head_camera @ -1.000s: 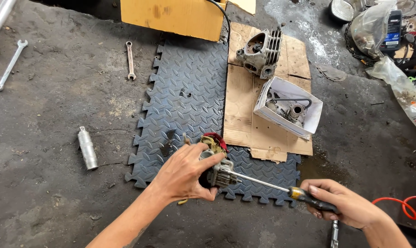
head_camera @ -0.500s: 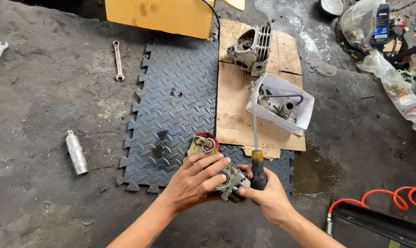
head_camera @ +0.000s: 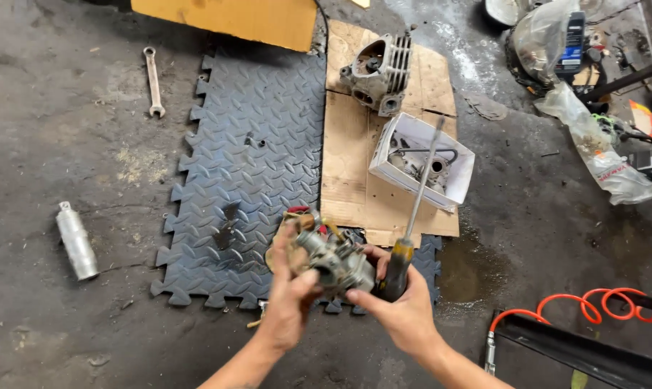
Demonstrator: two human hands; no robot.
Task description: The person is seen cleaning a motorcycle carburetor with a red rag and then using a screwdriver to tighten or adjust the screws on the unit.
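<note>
Two hands clasped on one carburetor (head_camera: 333,261), left hand (head_camera: 291,295) beside right hand (head_camera: 402,310).

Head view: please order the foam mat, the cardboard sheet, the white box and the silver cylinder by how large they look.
1. Foam mat
2. Cardboard sheet
3. White box
4. Silver cylinder
All four lie on the floor at similar distance, so the order looks reliable.

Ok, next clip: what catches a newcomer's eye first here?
Both hands at the bottom centre: the left hand and right hand grip a small metal carburetor, the right also holding a long screwdriver pointing up. Behind, a finned engine cylinder sits on cardboard beside a dark foam mat.
</note>
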